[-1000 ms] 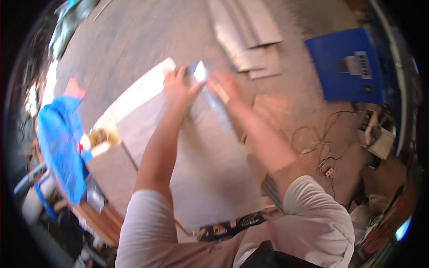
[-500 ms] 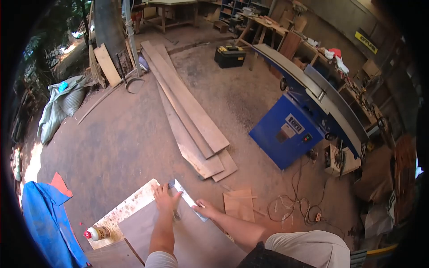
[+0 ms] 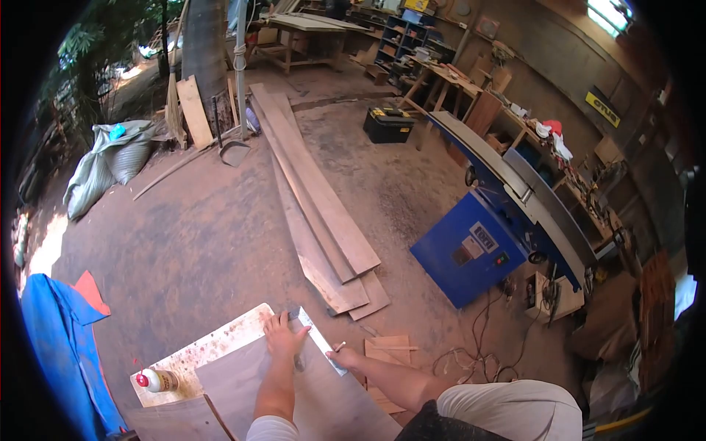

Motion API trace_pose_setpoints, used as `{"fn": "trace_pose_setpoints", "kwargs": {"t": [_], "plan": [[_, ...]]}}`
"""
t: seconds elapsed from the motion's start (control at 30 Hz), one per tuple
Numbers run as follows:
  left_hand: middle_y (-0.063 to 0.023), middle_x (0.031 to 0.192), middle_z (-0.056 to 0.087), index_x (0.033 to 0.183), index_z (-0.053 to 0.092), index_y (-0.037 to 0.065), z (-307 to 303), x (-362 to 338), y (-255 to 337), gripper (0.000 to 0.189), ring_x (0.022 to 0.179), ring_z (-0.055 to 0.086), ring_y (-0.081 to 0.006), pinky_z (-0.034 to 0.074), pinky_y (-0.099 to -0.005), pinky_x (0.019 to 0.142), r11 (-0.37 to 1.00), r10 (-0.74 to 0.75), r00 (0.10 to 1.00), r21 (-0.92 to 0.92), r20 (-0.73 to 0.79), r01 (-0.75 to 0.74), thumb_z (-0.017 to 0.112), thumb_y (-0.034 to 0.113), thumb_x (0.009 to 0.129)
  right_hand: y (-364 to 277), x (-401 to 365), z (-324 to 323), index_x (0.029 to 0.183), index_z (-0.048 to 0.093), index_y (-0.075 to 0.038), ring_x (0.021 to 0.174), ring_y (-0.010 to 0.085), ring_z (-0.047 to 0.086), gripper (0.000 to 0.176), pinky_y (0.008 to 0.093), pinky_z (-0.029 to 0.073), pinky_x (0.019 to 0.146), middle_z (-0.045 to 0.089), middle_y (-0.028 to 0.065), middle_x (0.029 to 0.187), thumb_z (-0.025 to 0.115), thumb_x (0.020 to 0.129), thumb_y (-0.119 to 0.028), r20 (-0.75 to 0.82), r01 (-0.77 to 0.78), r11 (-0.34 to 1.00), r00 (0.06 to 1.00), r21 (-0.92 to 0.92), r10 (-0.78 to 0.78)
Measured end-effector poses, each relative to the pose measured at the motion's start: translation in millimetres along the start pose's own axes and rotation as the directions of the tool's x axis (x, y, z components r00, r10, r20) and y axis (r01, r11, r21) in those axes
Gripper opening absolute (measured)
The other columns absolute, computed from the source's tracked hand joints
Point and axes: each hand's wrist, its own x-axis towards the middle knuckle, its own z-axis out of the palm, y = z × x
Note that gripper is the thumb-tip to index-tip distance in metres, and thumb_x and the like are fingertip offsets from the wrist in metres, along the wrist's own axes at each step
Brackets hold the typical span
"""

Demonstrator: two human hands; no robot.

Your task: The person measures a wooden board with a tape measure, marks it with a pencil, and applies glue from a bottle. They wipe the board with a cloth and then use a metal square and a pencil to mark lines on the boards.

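A wide wooden panel (image 3: 246,378) lies in front of me. Along its far right corner rests a metal square (image 3: 322,342) with a pale blade and a dark stock. My left hand (image 3: 285,338) presses down beside the stock, fingers spread and thumb reaching to the blade. At the blade's near end is my right hand (image 3: 343,358), its fingers pinched around a thin pencil (image 3: 340,346) that points up. Under the panel's left side shows a white stained board (image 3: 220,338), and a glue bottle (image 3: 158,381) with a red cap lies there.
Long planks (image 3: 323,228) lie stacked on the floor ahead. A blue jointer (image 3: 471,246) stands at right, with cables (image 3: 482,345) near its base. Small wood pieces (image 3: 387,351) lie beside the panel. A blue cloth (image 3: 62,353) hangs at left; a black toolbox (image 3: 388,125) sits farther back.
My view has tilted up a little, so the scene sits lower. My left hand stays on the square; the right hand's pencil now shows above the fingers, off the blade's edge.
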Motion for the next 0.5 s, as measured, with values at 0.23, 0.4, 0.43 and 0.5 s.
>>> {"fn": "trace_pose_setpoints", "kwargs": {"t": [0.23,0.4,0.43,0.5], "plan": [[-0.0130,0.123,0.049,0.127,0.051,0.011,7.3,-0.7,-6.0,0.079,0.130,0.033,-0.0343,0.025,-0.0440,0.110,0.998,0.070,0.994,0.004,-0.089,-0.070,0.076,0.053,0.065,0.3,2.3,-0.8,0.115,0.058,-0.001,0.097,0.0261,0.061,0.041,0.0361,0.046,0.082,0.064,0.0169,0.106,0.053,0.093,-0.035,0.023,0.009,0.998,1.000,-0.068,-0.007],[-0.0128,0.124,0.048,0.128,0.050,0.011,7.9,-1.0,-7.4,0.079,0.131,0.032,-0.0339,0.024,-0.0441,0.111,0.998,0.054,0.997,-0.020,-0.058,-0.055,0.075,0.052,0.066,7.4,7.3,1.0,0.114,0.058,-0.002,0.096,0.0276,0.062,0.041,0.0371,0.047,0.081,0.065,0.0184,0.104,0.051,0.094,-0.037,0.016,0.017,0.996,1.000,-0.092,-0.016],[-0.0126,0.125,0.048,0.129,0.049,0.011,7.8,-0.9,-7.7,0.080,0.132,0.030,-0.0337,0.023,-0.0440,0.111,0.998,0.051,0.998,-0.031,-0.046,-0.053,0.075,0.052,0.066,3.4,5.2,-3.2,0.114,0.058,-0.003,0.096,0.0284,0.062,0.042,0.0372,0.047,0.081,0.065,0.0192,0.105,0.050,0.094,-0.040,0.023,0.020,0.986,1.000,-0.166,-0.017],[-0.0124,0.128,0.047,0.131,0.048,0.011,3.8,-1.6,-5.7,0.081,0.133,0.029,-0.0327,0.021,-0.0441,0.112,0.999,0.045,0.998,-0.011,-0.041,-0.045,0.075,0.053,0.067,3.7,3.4,-3.9,0.114,0.057,-0.004,0.096,0.0292,0.062,0.044,0.0373,0.047,0.082,0.064,0.0200,0.105,0.049,0.094,-0.042,0.045,0.029,0.968,0.999,-0.251,-0.018]]}}
